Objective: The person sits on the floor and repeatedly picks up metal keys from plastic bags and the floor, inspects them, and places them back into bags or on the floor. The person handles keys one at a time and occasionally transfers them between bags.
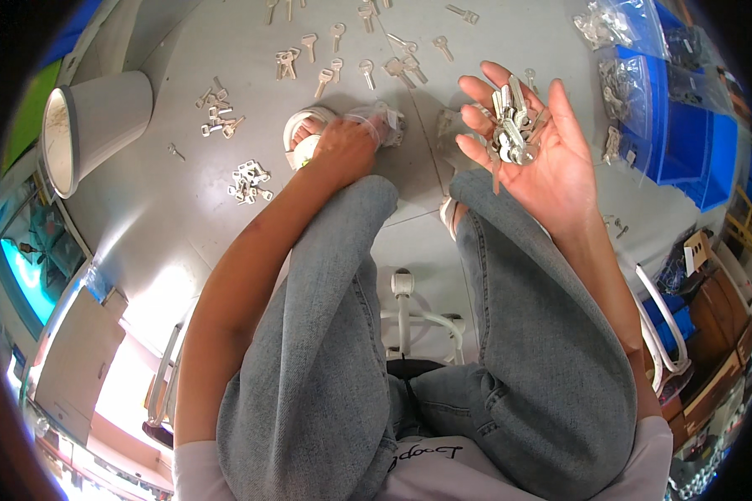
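Head view: keys lie in a right hand and loose across the floor.
Right hand (560,179): palm up, fingers spread, bearing a jumbled pile of keys (514,125); none are clamped, so a tilt could spill them.
Overhanging blade: one pokes past the little finger and seems likeliest to slip.
Left hand (347,152): at the clear plastic bag (393,125); its fingertips are obscured, so I cannot tell whether it grips. A slack hold could let the bag sag shut.
Floor keys (249,182): dropped ones could mix with this heap.
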The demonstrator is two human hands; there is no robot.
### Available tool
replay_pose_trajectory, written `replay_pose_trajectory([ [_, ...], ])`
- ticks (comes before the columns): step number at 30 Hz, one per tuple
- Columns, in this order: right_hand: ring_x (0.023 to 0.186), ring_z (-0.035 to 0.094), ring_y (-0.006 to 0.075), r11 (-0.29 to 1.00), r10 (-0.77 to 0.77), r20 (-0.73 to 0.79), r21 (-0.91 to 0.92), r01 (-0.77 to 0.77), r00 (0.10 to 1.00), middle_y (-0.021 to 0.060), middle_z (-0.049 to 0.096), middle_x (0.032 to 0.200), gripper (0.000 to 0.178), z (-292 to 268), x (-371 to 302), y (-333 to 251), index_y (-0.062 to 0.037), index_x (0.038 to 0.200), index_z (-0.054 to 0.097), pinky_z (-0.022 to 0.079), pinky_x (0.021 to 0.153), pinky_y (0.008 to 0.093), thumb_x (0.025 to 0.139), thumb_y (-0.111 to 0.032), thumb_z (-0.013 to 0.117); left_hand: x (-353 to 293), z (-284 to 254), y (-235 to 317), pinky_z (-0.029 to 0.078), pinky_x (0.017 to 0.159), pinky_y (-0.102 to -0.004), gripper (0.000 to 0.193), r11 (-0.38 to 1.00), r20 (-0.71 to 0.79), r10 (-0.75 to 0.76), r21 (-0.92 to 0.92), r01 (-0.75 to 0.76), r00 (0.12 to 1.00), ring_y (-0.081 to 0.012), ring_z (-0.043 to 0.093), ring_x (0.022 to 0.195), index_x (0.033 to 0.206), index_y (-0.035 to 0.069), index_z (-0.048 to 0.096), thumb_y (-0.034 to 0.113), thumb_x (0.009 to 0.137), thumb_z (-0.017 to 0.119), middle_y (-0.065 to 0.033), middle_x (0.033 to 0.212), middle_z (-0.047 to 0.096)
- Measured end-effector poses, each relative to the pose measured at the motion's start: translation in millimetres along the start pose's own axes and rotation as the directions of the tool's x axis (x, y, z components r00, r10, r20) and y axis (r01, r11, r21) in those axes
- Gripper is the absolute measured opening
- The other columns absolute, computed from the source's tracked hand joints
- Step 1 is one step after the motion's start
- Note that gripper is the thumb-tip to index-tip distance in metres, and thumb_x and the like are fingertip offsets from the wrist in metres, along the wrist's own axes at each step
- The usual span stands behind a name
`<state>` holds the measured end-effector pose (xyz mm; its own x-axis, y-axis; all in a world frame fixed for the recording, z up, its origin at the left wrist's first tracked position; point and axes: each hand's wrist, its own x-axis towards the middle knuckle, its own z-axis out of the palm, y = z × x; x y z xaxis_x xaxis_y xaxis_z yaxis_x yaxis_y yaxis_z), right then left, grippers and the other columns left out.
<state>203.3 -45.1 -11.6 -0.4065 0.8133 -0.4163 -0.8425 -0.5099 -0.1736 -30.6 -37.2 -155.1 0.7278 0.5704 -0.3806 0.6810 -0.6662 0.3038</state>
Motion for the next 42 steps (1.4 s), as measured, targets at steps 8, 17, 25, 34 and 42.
replay_pose_trajectory([
  [8, 0.104, 0.052, 0.0269, 0.999, 0.003, -0.039, -0.045, -0.005, 0.999, 0.0195, 0.046, 0.121, 0.057, -4, -1, 0, 0.0011, 0.125, 0.036, 0.042, 0.092, 0.0428, 0.093, -0.044, 0.021, 3, 2, 1, 0.041, 0.072, -0.0397, 0.037, 0.989, 0.099, 0.047, 0.137, -0.061, 0.994, -0.0249, 0.058, 0.085, 0.109, 0.007, 0.054, 0.013, 0.073, 0.050, -0.0084, 0.108, 0.054],
  [17, 0.088, 0.057, 0.0191, 0.988, -0.029, -0.230, -0.156, -0.007, 0.973, 0.0147, 0.055, 0.108, 0.050, -9, -4, 2, -0.0007, 0.120, 0.042, 0.048, 0.081, 0.0363, 0.093, -0.041, 0.027, 4, 4, 3, 0.041, 0.075, -0.0402, 0.032, 0.989, 0.088, 0.009, 0.148, -0.023, 0.996, -0.0258, 0.058, 0.088, 0.106, 0.011, 0.056, 0.016, 0.075, 0.050, -0.0086, 0.115, 0.051],
  [25, 0.057, 0.046, 0.0061, 0.755, 0.097, -0.391, -0.570, -0.324, 0.915, 0.0040, 0.058, 0.085, 0.036, -20, -4, 15, -0.0049, 0.107, 0.054, 0.038, 0.050, 0.0205, 0.092, -0.034, 0.038, 7, -1, 3, 0.041, 0.079, -0.0458, 0.032, 0.998, 0.184, -0.051, -0.030, 0.058, 0.982, -0.0286, 0.057, 0.090, 0.107, 0.005, 0.050, 0.011, 0.076, 0.046, -0.0126, 0.118, 0.048],
  [34, 0.055, 0.037, 0.0053, 0.798, 0.262, -0.355, -0.443, -0.408, 0.897, 0.0022, 0.053, 0.079, 0.033, -21, -5, 18, -0.0044, 0.104, 0.055, 0.031, 0.046, 0.0197, 0.091, -0.032, 0.043, 7, 5, -5, 0.047, 0.068, -0.0421, 0.030, 0.992, -0.084, -0.086, -0.094, 0.078, 0.993, -0.0312, 0.059, 0.083, 0.105, 0.005, 0.050, 0.008, 0.075, 0.045, -0.0134, 0.109, 0.050],
  [42, 0.053, 0.036, 0.0051, 0.793, 0.173, -0.433, -0.471, -0.386, 0.885, -0.0006, 0.051, 0.074, 0.028, -27, -3, 20, -0.0042, 0.099, 0.056, 0.029, 0.045, 0.0193, 0.087, -0.029, 0.051, 3, 2, -12, 0.045, 0.066, -0.0433, 0.032, 0.909, 0.036, -0.182, -0.374, 0.182, 0.983, -0.0282, 0.057, 0.083, 0.113, 0.008, 0.052, 0.017, 0.083, 0.046, -0.0119, 0.096, 0.059],
])
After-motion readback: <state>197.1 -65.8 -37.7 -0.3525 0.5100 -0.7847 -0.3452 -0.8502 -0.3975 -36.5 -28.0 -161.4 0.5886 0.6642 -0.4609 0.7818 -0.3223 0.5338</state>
